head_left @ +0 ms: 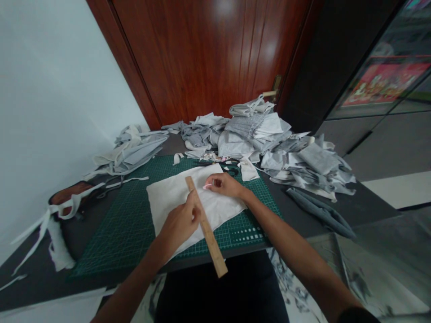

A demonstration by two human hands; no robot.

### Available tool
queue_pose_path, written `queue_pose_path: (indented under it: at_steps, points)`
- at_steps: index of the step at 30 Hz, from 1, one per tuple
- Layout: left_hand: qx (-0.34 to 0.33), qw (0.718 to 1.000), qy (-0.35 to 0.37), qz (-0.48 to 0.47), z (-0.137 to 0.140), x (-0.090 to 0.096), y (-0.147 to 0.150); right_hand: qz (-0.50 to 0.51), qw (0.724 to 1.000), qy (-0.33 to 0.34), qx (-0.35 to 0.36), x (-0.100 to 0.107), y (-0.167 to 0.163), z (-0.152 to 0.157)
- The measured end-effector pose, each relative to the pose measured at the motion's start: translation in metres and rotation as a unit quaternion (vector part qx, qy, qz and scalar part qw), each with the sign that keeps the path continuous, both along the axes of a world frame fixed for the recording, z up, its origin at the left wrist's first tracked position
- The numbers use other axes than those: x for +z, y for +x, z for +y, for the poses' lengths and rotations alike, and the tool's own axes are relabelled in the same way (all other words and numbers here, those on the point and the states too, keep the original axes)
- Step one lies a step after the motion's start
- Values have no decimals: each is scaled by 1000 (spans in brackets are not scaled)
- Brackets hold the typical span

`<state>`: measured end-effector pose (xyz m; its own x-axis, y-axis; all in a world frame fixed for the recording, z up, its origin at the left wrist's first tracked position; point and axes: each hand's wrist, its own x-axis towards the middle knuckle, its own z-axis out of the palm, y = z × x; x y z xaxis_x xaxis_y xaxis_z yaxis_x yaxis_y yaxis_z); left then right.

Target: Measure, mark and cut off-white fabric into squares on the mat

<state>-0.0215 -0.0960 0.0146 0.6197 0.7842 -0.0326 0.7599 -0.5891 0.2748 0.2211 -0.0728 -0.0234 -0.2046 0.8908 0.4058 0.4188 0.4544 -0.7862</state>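
A piece of white cloth (pixel 168 194) lies flat on the green cutting mat (pixel 117 233). Across it slants a wooden ruler (pixel 211 240), its near end jutting past the table's front edge. My left hand (pixel 180 220) is closed on the ruler around its upper middle, thumb and fingers pinched together. To the right of the ruler, my right hand (pixel 226 185) pinches a small pink piece (pixel 206 186) just over the cloth. It looks like tailor's chalk, though it is too small to be sure. Scissors (pixel 231 171) with dark handles lie beyond the right hand, partly hidden.
Heaps of grey and white fabric (pixel 249 130) line the table's back and right side. Another fabric pile (pixel 131 150) sits at the back left. White strips (pixel 72 202) and a brown item (pixel 67 197) lie at left. A wooden door (pixel 208 58) stands behind.
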Motion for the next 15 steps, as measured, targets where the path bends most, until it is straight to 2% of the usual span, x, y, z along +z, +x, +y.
queue_pose_path:
  at_steps: [4, 7, 10, 12, 15]
  points:
    - [-94, 987, 65, -112, 13, -19, -2, 74, 996, -30, -47, -8, -13, 5]
    - [-161, 974, 105, -118, 33, -27, -8, 137, 985, -51, -96, -10, -9, 8]
    - [-256, 957, 102, -93, 57, -28, -11, 169, 977, -87, -100, -9, -3, 10]
    - [-279, 952, 91, -87, 71, -26, -10, 170, 976, -101, -92, -9, 0, 10]
    - [-278, 953, 66, -98, 85, -25, -5, 173, 974, -118, -88, -7, 0, 9]
